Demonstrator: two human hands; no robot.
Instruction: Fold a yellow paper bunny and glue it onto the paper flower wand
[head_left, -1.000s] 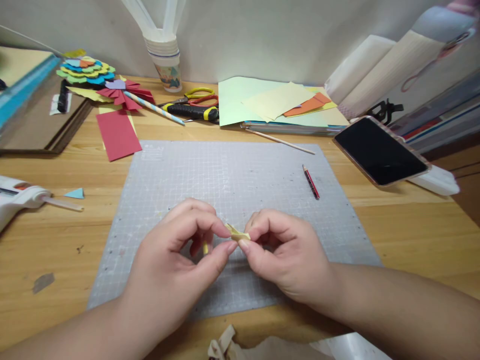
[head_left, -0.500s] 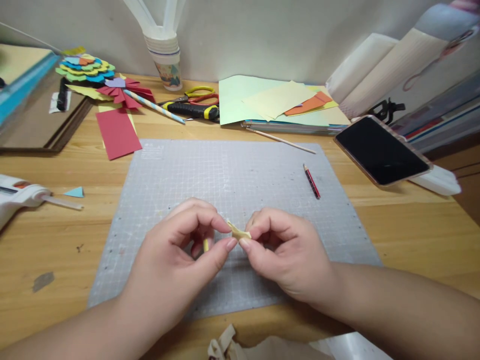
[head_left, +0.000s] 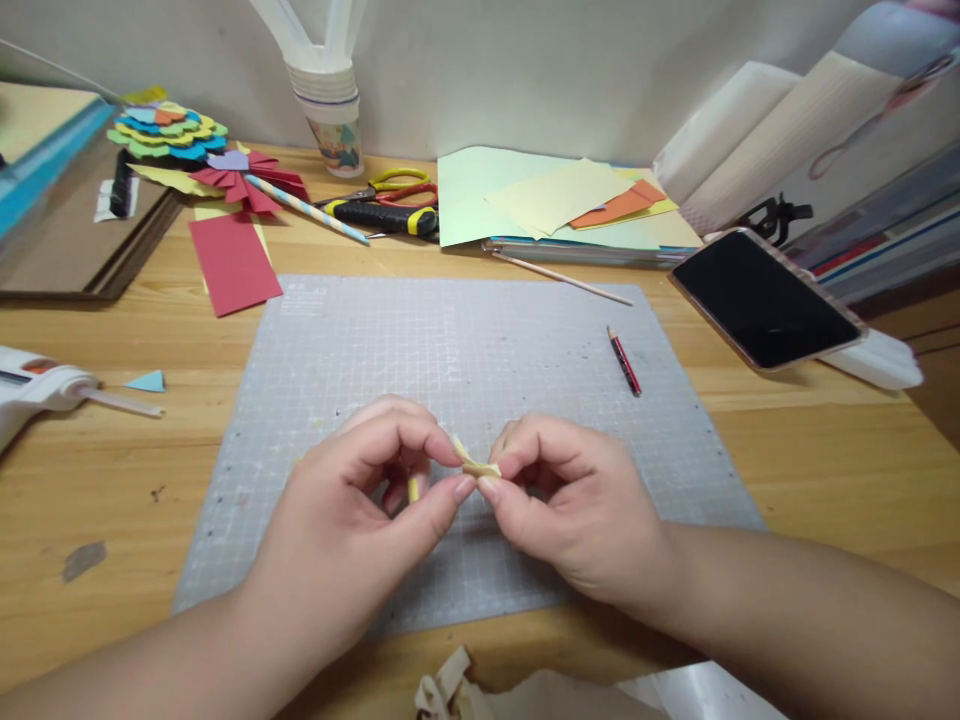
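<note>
Wooden desk [head_left: 825, 470], grey cutting mat [head_left: 480, 340], over it left hand [head_left: 352, 530] and right hand [head_left: 577, 510] pinching one folded yellow paper [head_left: 472, 462].

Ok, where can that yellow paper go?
The cutting mat is bare beyond the left hand and right hand pinching the yellow paper, up to the pencil. The desk is bare between glue gun and mat. Crowded by the wall: scissors, paper sheets.

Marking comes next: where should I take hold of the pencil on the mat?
Pinch the pencil mid-shaft from above; the right hand is nearest once it lets go of the folded paper. It lies flat on the mat, clear on both sides, tip pointing away.
</note>
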